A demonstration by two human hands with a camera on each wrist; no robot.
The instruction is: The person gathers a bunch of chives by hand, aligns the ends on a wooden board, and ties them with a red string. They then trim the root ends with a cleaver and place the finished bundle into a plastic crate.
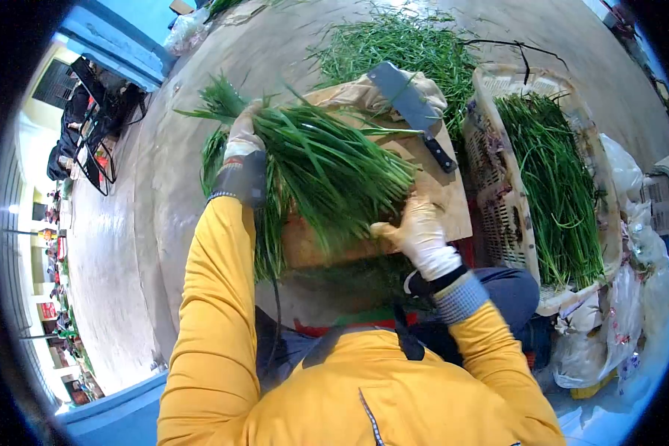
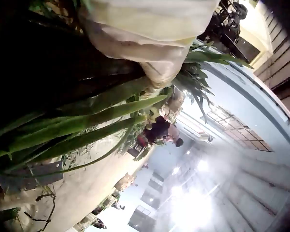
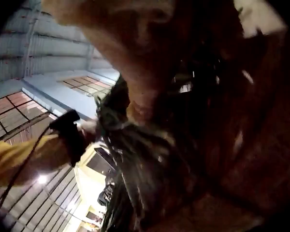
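Note:
A thick bundle of long green leaves [image 1: 327, 160] is held above a wooden board [image 1: 453, 201]. The gloved left hand [image 1: 247, 134] grips the bundle near its leafy end; in the left wrist view that hand [image 2: 150, 34] has leaves [image 2: 82, 123] beneath its fingers. Beside the cut ends, at the board's near edge, the gloved right hand [image 1: 418, 229] has its thumb and fingers spread. The right wrist view shows the right hand [image 3: 135, 63] dark and close to the stalks [image 3: 140, 164]. A cleaver [image 1: 409, 97] lies on a cloth at the board's far side.
A white plastic crate [image 1: 613, 230] filled with green stalks stands right of the board. Loose greens [image 1: 401, 44] are heaped on the floor [image 1: 275, 44] beyond it. Clear plastic bags [image 1: 621, 320] lie at the far right, and more leaves hang at the board's left edge.

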